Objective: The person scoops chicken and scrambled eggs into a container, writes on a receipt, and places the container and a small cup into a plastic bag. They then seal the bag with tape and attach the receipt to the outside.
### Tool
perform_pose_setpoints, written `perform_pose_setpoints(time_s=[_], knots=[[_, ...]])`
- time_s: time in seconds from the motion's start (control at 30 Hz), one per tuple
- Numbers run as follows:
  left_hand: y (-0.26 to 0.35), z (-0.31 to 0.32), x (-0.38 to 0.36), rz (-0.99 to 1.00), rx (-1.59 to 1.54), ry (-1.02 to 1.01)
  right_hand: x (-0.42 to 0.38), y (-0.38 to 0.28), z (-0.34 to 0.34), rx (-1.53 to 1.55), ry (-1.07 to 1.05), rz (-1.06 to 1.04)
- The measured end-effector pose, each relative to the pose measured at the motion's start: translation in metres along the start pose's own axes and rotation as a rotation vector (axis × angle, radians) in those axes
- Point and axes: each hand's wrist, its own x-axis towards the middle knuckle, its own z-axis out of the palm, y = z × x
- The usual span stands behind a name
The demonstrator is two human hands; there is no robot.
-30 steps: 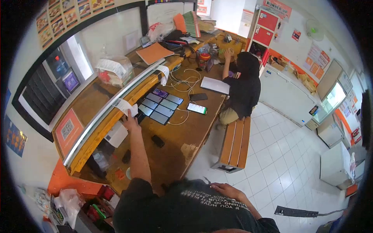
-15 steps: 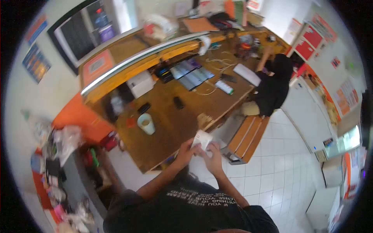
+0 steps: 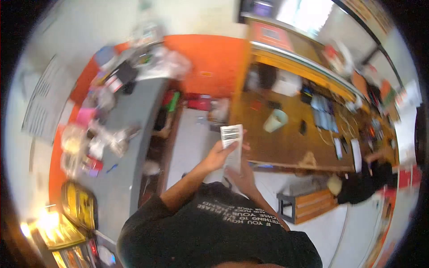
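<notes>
A long white paper receipt with dark printing at its top stands up in front of my chest. My left hand is closed on its left side, thumb across the front of the paper. Fingertips show past the receipt's right edge. Lower down, my right hand is closed around the bottom part of the strip, with its fingers partly hidden and blurred.
At right stands a wooden desk with a pale cup and a dark phone. A grey counter at left carries plastic bags. A wooden bench and a person in black are at far right.
The view has swung left, bringing the grey counter fully into sight and shifting the desk right. The white paper, earlier folded between my fingers, now shows as a long strip.
</notes>
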Motion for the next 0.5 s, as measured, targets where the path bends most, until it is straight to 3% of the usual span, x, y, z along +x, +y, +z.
perform_pose_setpoints(time_s=[0.07,0.17,0.23,0.27,0.33,0.37,0.43,0.5], knots=[[0.028,-0.042,-0.022,0.044,0.002,0.083,0.035,-0.004,0.047,0.027,0.088,-0.175],[0.07,-0.125,-0.062,0.123,-0.077,0.304,0.086,-0.016,0.107,0.024,-0.196,-0.07],[0.098,-0.174,-0.093,0.246,-0.238,0.533,0.117,-0.043,0.153,-0.017,-0.487,0.309],[0.117,-0.197,-0.113,0.308,-0.249,0.642,0.128,-0.045,0.179,-0.024,-0.533,0.299],[0.137,-0.244,-0.155,0.429,-0.304,0.795,0.153,-0.039,0.242,0.058,-0.727,0.149],[0.148,-0.258,-0.178,0.492,-0.264,0.913,0.168,-0.027,0.274,0.126,-0.805,-0.077],[0.163,-0.281,-0.224,0.603,-0.202,1.224,0.192,-0.014,0.321,0.05,-0.956,-0.089],[0.165,-0.303,-0.28,0.668,-0.171,1.339,0.214,-0.023,0.361,-0.149,-1.024,-0.209]])
